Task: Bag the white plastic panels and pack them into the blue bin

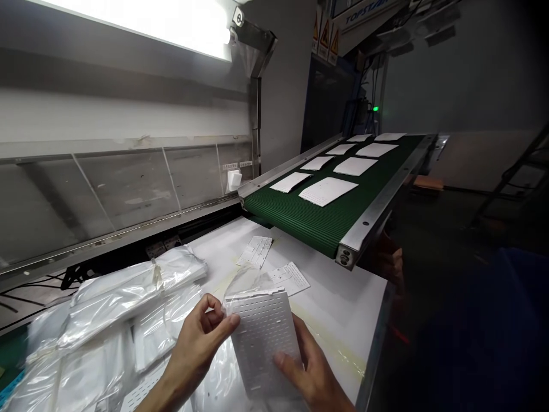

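A stack of white slotted plastic panels point(263, 332) stands tilted in front of me, partly inside a clear plastic bag point(246, 280). My right hand point(309, 360) grips the stack from its right side, thumb on the front face. At the upper left corner, my left hand point(206, 332) pinches the bag's edge between thumb and fingers. Just behind the stack, a white panel point(289, 278) lies on the table, partly hidden by the bag. Farther back lies a smaller white panel point(256, 252).
A green conveyor belt point(295, 220) carries several white panels in two rows beyond the table point(369, 297). Clear bags point(137, 286) with white contents are piled at left. A metal rail point(364, 223) borders the belt's right side. A lamp point(171, 20) hangs above.
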`<state>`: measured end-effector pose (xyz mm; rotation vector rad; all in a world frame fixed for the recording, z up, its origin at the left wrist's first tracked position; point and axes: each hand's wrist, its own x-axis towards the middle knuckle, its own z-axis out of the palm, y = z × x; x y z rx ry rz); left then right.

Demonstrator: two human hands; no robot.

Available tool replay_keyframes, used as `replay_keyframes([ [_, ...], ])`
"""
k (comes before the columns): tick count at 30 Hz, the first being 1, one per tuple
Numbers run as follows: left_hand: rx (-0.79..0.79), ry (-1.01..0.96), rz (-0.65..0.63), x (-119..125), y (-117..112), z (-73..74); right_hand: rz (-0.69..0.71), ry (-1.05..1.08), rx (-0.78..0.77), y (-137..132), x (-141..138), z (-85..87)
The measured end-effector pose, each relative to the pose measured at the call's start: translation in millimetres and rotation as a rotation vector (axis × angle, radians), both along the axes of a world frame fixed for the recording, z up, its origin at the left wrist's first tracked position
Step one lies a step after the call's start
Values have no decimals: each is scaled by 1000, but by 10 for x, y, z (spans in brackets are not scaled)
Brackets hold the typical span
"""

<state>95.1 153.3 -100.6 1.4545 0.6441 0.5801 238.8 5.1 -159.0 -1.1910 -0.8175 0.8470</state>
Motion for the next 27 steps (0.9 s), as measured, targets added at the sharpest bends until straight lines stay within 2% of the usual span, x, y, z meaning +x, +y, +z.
replay_keyframes([
  [4,-68,-115,-151,206,-100,-8,-18,-6,37,-63,172,-60],
  [10,-187,-173,-132,341,-200,-149,159,229,64,-171,295,-126],
  [16,-261,-178,-139,315,-189,-198,232,221,96,-166,343,-76],
  [18,-269,-187,-132,345,-188,-181,214,178,124,-127,385,-85],
  [23,-192,-135,-46,504,-182,-138,108,70,184,-6,502,-165],
  [27,-46,-191,-83,599,-182,-248,106,-8,166,9,553,-246],
])
